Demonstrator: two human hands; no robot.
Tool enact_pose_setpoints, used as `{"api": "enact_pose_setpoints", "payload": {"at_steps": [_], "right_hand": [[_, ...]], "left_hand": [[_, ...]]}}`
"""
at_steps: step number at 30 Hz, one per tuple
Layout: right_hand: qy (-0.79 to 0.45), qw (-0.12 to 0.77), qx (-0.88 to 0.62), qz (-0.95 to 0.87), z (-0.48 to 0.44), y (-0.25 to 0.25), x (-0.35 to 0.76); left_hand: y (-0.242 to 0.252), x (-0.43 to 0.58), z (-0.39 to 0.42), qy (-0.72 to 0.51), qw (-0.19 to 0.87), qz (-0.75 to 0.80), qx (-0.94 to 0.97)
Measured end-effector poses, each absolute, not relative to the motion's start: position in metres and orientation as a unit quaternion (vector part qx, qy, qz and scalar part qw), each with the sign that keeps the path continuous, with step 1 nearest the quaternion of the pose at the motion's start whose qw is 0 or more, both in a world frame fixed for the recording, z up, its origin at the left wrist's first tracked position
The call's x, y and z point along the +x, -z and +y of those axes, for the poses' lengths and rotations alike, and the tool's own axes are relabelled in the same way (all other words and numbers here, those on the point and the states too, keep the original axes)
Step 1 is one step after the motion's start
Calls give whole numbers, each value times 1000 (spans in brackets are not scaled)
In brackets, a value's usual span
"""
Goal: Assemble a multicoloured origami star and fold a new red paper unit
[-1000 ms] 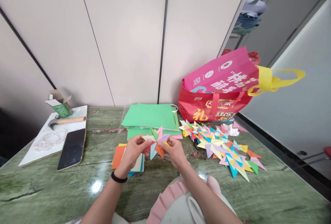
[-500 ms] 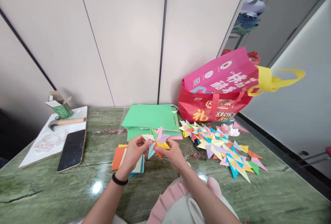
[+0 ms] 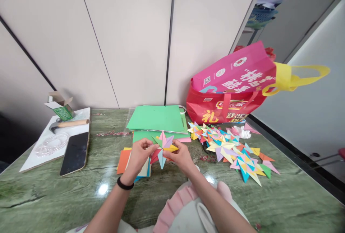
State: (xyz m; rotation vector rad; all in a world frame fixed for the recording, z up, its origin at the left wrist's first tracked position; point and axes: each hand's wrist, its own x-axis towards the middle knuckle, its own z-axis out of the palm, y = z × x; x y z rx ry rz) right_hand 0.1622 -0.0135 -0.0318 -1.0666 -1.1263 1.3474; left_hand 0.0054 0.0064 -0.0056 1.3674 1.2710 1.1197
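Observation:
Both my hands hold one multicoloured folded paper star above the green marble table. My left hand, with a black band on its wrist, pinches the star's left side. The star's right side is pinched by my right hand. Under my hands lies a small stack of coloured paper squares, orange on top at the left. Green paper sheets lie just behind the star.
A heap of finished paper stars spreads to the right. Behind it stand a red bag and a pink bag with yellow handles. At the left a white board carries a phone, a hammer, beads and a small green box.
The star has turned a little between my fingers, and both hands have shifted slightly with it. The view has tilted a bit.

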Motion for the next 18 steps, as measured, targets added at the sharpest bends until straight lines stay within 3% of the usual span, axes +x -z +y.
{"api": "enact_pose_setpoints", "payload": {"at_steps": [7, 13, 18], "right_hand": [[-545, 505, -457, -489, -11, 33, 162], [-534, 498, -462, -504, -9, 34, 162], [-579, 482, -431, -497, -11, 36, 163]], "left_hand": [[10, 5, 8, -456, 454, 510, 572], [7, 4, 7, -434, 537, 469, 550], [1, 2, 7, -427, 478, 448, 624]]}}
